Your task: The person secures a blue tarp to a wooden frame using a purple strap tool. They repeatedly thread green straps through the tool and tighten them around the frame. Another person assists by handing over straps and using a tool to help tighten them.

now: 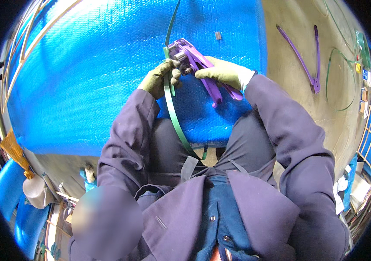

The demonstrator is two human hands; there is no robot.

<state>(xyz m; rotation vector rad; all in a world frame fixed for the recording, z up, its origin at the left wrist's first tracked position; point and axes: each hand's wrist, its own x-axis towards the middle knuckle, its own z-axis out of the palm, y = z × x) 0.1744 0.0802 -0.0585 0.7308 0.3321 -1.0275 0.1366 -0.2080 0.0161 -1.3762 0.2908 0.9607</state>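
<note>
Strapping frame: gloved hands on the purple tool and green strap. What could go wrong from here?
1. The left hand pinches the green strap right beside the purple strapping tool; its fingers may get nipped at the tool head.
2. The strap runs loose over the blue bubble-wrapped bundle edge; it may sit crooked or slip.
3. The right hand covers the handles, so the grip cannot be judged; the tool might twist.

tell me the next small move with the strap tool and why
Probably squeeze the purple tool's handles with the right hand: the green strap already runs through its head, and the left hand pinches the strap beside it on the blue bundle.
</note>
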